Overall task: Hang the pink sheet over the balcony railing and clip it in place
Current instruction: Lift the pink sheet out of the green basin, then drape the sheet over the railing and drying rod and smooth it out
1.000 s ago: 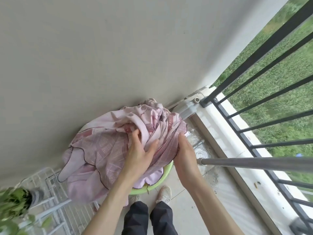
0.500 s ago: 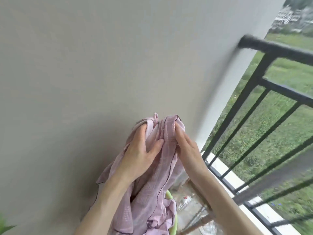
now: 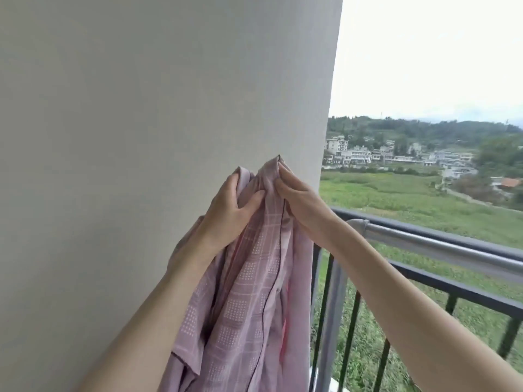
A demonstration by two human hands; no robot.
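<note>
Head view: bunched checked pink sheet (image 3: 252, 284) hangs from both hands.

plain grey wall (image 3: 141, 137) left; green field (image 3: 410, 199), distant houses (image 3: 396, 158), bright overcast sky (image 3: 438, 52)

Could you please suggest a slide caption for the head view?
Both hands, left and right, lift a bunched pink checked sheet beside the black metal balcony railing.

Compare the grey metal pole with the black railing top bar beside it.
The grey metal pole is round, pale and shiny; the black railing top bar is dark and matte. The pole lies nearer the person, the bar behind it. The pole ends in a rounded fitting near the right hand; the bar runs on behind the arm. Both run side by side, and neither carries the pink sheet yet.
</note>
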